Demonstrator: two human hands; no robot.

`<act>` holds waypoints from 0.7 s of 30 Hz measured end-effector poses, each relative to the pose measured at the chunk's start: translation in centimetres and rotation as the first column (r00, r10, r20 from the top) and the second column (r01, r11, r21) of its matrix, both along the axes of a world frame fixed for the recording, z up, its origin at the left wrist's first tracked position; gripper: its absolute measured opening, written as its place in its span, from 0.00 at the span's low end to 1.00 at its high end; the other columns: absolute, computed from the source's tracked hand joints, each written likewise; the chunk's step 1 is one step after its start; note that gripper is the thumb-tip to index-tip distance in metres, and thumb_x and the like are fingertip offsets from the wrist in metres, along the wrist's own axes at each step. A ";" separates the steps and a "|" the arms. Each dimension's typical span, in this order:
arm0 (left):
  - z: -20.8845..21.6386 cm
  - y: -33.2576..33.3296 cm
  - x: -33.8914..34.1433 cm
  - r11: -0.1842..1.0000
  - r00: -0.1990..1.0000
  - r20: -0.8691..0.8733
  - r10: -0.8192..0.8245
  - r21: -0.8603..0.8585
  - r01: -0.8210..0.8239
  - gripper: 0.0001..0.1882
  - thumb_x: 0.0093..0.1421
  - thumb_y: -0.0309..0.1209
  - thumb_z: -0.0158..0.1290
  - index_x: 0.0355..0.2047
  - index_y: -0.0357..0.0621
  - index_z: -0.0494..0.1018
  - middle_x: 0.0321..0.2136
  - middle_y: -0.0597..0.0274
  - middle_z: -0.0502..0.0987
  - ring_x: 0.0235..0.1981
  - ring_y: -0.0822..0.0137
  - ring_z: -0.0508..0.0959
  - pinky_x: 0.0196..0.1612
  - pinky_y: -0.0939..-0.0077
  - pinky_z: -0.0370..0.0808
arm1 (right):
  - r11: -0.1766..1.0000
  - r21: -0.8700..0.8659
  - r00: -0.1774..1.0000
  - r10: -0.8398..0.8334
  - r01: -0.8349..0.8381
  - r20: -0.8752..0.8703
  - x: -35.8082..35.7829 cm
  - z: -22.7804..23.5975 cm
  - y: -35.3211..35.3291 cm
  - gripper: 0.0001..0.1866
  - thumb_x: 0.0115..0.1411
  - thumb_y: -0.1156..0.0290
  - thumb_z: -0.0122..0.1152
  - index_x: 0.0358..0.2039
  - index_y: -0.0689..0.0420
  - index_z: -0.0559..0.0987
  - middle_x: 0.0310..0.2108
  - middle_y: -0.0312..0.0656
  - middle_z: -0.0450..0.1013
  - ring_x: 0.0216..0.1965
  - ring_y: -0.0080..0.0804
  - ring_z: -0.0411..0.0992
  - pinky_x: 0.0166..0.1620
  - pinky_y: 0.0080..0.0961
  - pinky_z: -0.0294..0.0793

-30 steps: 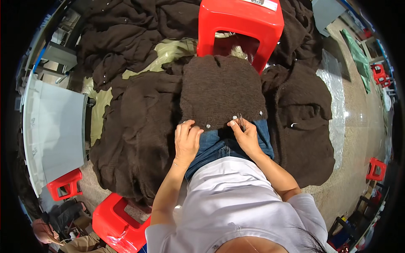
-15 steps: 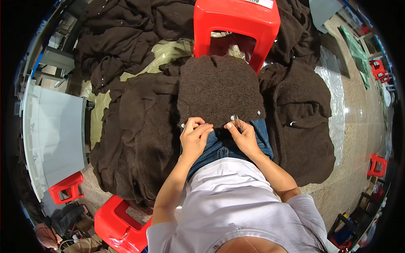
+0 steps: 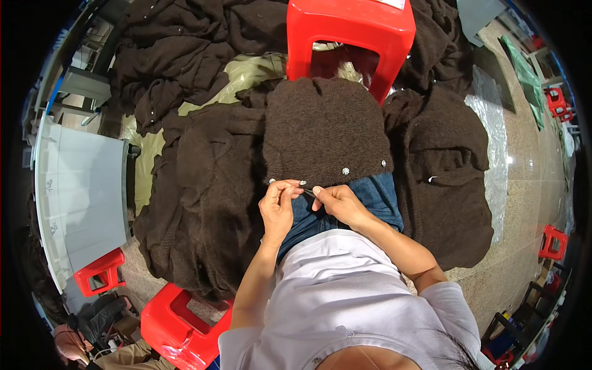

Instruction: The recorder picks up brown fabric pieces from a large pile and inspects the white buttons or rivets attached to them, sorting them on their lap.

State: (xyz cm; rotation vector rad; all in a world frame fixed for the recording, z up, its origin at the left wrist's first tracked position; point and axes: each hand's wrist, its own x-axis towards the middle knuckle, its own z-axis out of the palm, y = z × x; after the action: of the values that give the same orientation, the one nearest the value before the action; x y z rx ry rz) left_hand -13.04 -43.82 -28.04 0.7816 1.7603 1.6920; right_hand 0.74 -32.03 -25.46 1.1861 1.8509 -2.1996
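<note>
A dark brown knitted garment (image 3: 327, 132) lies over my lap, its lower edge lined with shiny buttons. My left hand (image 3: 277, 208) pinches that edge between thumb and fingers, right beside a button (image 3: 302, 183). In my right hand (image 3: 339, 202) is a small pointed metal tool (image 3: 309, 192), like thread snips, mostly hidden by the fingers. Its tip reaches toward the left fingertips, just below the same button. To the right along the edge sit another button (image 3: 345, 171) and one near the corner (image 3: 383, 163).
Brown knitwear is heaped at my left (image 3: 209, 191) and folded at my right (image 3: 447, 179), with more piled beyond. A red stool (image 3: 351, 24) stands straight ahead, another red stool (image 3: 179, 330) behind my left side. A white table (image 3: 86, 179) is farther left.
My right hand has moved left with the metal tool, from the middle button to the one by my left hand. The left fingers have shifted slightly along the edge.
</note>
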 end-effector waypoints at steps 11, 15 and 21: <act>0.0 -0.5 0.0 0.998 0.997 0.059 -0.055 0.021 0.054 0.03 0.67 0.21 0.47 0.35 0.34 0.70 0.42 0.51 0.80 0.36 0.69 0.81 0.41 0.77 0.78 | 0.986 0.167 1.000 -0.012 0.012 -0.001 -1.1 -1.0 -0.3 0.28 0.65 0.51 0.53 0.22 0.62 0.83 0.14 0.42 0.71 0.20 0.28 0.69 0.29 0.30 0.69; 0.3 -0.4 0.2 0.998 0.998 0.046 -0.052 0.028 0.051 0.04 0.68 0.23 0.47 0.35 0.34 0.70 0.41 0.51 0.80 0.36 0.68 0.81 0.41 0.77 0.78 | 0.983 0.182 1.000 0.004 -0.009 0.029 -0.7 -0.5 -0.1 0.27 0.65 0.51 0.54 0.21 0.62 0.82 0.13 0.40 0.69 0.19 0.26 0.68 0.27 0.29 0.67; 0.7 -0.6 -0.6 0.997 0.929 -0.364 0.062 -0.029 -0.078 0.09 0.63 0.22 0.54 0.25 0.36 0.71 0.30 0.60 0.75 0.27 0.73 0.73 0.32 0.80 0.71 | 0.998 0.059 0.991 0.036 -0.029 -0.127 3.3 1.2 0.1 0.28 0.68 0.49 0.51 0.23 0.61 0.80 0.11 0.26 0.58 0.15 0.13 0.51 0.19 0.19 0.48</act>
State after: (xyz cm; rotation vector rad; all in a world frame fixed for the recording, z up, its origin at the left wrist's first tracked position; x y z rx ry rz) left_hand -13.62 -44.46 -27.38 1.0801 2.0866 1.6248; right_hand 4.04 -31.97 -24.27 1.0378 1.9780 -2.2709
